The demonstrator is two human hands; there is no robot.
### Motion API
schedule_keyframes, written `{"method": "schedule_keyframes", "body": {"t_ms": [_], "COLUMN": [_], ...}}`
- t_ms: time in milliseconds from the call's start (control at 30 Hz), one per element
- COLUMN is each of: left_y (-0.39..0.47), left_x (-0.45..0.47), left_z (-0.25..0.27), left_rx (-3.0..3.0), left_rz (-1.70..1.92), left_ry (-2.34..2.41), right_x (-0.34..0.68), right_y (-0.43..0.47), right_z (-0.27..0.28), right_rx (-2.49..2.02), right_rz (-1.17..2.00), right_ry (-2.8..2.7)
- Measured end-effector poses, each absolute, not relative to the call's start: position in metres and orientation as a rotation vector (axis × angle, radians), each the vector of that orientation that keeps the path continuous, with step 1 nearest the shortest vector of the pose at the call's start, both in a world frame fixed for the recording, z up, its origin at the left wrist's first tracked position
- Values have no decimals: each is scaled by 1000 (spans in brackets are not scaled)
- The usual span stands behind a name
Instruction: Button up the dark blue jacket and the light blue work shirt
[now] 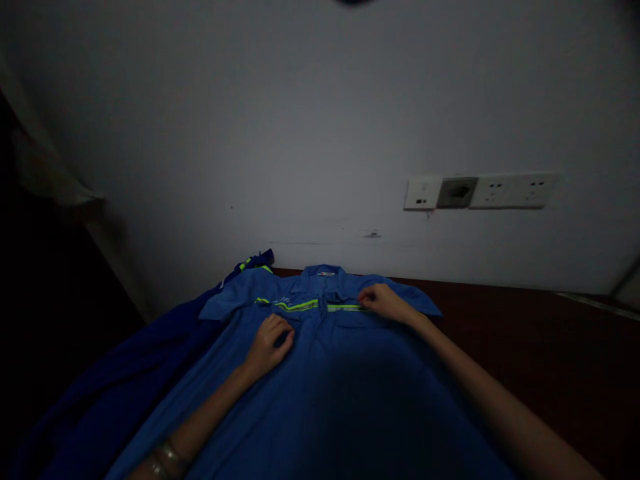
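Note:
A light-blue short-sleeved work shirt (320,360) lies spread out, front up, its collar toward the wall. Yellow-green reflective strips (300,307) cross its chest, with white lettering above the one on the left side. My left hand (270,343) rests on the shirt just below that strip, fingers loosely curved and the thumb apart from the palm. On the other side of the chest, my right hand (383,300) has its fingertips pinched together at the outer end of the strip, against the fabric. Its fingertips are dim and partly hidden.
A darker blue garment (150,360) with reflective strips lies to the left, partly under the shirt. The dark reddish-brown surface (485,320) meets a white wall (300,133). White socket plates (505,191) are on the wall at right. The left side is very dark.

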State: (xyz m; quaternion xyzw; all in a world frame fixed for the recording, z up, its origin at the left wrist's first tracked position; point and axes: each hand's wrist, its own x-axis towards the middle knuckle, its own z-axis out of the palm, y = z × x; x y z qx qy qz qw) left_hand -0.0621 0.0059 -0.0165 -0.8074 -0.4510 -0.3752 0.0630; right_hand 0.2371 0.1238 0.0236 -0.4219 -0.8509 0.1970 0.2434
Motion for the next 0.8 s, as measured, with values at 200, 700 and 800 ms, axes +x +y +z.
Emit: {"method": "schedule_keyframes", "body": {"t_ms": [200,700,800], "left_y": [9,84,88], "left_x": [-17,60,64], "left_z": [-9,-14,-20], "left_rx": [-2684,-2749,-2726], "left_rz": [-990,-819,-744], "left_ry": [-1338,-1714,-1707], "right_x": [242,244,242], "right_y": [117,123,122], "right_z": [-5,-12,-12], "right_rx": [-1164,-1207,-1222], "right_rz": [531,677,712], "right_ry": [-2414,-2449,-2407]}}
